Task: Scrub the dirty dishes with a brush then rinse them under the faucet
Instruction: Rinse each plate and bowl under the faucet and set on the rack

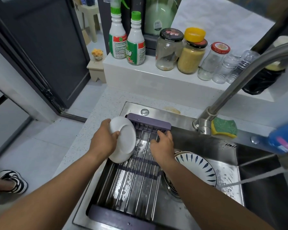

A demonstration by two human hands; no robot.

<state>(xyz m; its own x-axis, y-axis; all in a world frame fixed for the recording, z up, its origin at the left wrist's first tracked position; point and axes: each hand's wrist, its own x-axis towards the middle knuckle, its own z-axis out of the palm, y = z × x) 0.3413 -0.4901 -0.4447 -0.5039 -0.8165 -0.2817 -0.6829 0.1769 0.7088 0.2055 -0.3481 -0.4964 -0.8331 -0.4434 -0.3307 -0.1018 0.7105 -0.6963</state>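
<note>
My left hand (105, 138) grips a plain white plate (123, 139) by its rim and holds it tilted on edge over the left end of the drying rack (135, 178). My right hand (163, 144) rests with spread fingers on the rack's metal bars near its purple far end and holds nothing. A white plate with dark blue leaf marks (198, 166) lies in the sink (231, 193) to the right of the rack, on top of other dishes. The steel faucet (236, 90) arches overhead. A thin stream of water (256, 179) crosses the sink at the right. No brush shows.
A green and yellow sponge (224, 127) lies by the faucet base. A blue bottle (284, 140) stands blurred at the right edge. Two spray bottles (128, 39) and several glass jars (189, 53) line the white ledge behind the sink. A striped shoe (13, 180) is on the floor at the left.
</note>
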